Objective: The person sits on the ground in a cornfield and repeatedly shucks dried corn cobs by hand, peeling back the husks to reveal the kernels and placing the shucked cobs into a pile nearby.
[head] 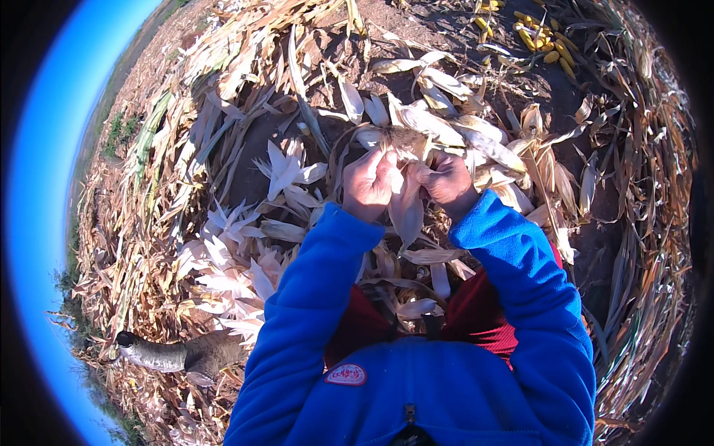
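Observation:
My left hand (368, 181) is closed on the dry husk of an ear of corn (406, 142), its thumb and fingers pinched together. Close beside it, my right hand (446, 177) grips the same husk from the other side. Brown silk shows at the ear's far end, just beyond my fingers. A pale husk leaf (407, 214) hangs down between the hands toward my lap. How much of the kernels is bare cannot be made out, as fingers and husk cover them.
Unhusked ears (435, 125) lie just past my hands. Stripped white husks (223, 262) are heaped on the left. Bare yellow cobs (538, 39) form a pile at the far right. Dry stalks (652, 234) line the right side. A grey-white shape (167, 357) at lower left is unclear.

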Motion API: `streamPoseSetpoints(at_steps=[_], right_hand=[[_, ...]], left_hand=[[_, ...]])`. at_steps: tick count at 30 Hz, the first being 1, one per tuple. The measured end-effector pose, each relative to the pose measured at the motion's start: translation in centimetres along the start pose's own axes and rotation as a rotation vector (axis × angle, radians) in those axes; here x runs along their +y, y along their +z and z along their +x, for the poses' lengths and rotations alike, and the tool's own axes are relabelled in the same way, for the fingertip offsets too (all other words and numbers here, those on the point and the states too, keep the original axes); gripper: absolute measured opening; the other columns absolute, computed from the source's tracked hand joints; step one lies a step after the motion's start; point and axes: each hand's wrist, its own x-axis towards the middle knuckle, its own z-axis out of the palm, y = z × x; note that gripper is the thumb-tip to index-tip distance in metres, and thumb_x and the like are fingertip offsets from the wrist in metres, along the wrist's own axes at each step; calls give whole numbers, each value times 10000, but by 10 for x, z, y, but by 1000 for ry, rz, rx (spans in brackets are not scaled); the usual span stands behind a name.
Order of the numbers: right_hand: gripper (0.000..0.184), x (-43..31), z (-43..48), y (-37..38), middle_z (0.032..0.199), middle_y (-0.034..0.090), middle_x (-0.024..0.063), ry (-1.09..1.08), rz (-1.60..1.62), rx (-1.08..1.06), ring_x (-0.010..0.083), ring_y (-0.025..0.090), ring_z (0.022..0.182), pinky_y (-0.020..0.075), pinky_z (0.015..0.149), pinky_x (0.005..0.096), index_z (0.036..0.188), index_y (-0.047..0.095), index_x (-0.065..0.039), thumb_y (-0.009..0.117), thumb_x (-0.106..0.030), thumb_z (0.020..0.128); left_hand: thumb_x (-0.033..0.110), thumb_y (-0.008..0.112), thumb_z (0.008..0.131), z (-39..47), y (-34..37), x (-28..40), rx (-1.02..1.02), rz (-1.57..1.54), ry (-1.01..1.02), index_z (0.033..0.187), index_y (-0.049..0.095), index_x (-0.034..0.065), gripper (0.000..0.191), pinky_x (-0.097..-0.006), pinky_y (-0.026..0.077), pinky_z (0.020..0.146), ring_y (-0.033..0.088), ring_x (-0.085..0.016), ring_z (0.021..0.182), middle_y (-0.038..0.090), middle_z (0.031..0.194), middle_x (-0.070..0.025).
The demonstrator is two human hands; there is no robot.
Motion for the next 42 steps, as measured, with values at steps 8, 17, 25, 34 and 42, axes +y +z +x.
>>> streamPoseSetpoints(at_steps=[8,17,25,34,42], right_hand=[[198,10,5,-2,601,585,96,-195,-445,63,113,519,558,431,527,293,713,605,10,667,-178,714],[107,18,14,-8,702,660,48,-176,180,-175,109,587,560,452,498,245,812,653,-15,663,-121,805],[172,7,5,-4,673,641,37,-11,280,-173,92,576,534,432,462,209,846,650,-33,719,-176,778],[170,13,9,-12,747,656,18,-130,38,-201,73,582,590,473,522,223,950,661,-23,681,-94,797],[202,7,4,-6,742,662,24,17,383,-288,74,568,527,413,445,187,987,658,-23,631,-85,797]], left_hand=[[85,535,873,4,-6,20,-16,385,283,825,567,7,97,-318,438,516,550,-243,547,543,649,-114],[146,460,949,-6,-14,3,-230,-338,-204,1097,557,0,229,-275,473,656,561,-77,772,627,828,-16],[155,464,950,-7,-12,-2,-188,-449,-198,1080,569,-8,234,-238,449,736,533,-70,824,614,885,-17],[130,495,917,-4,-14,25,-244,173,-82,886,562,9,142,-236,427,613,474,-66,673,550,712,-2],[120,498,930,-7,-7,19,-181,-687,-358,1045,560,-14,188,-231,441,636,502,-60,717,593,844,14]])
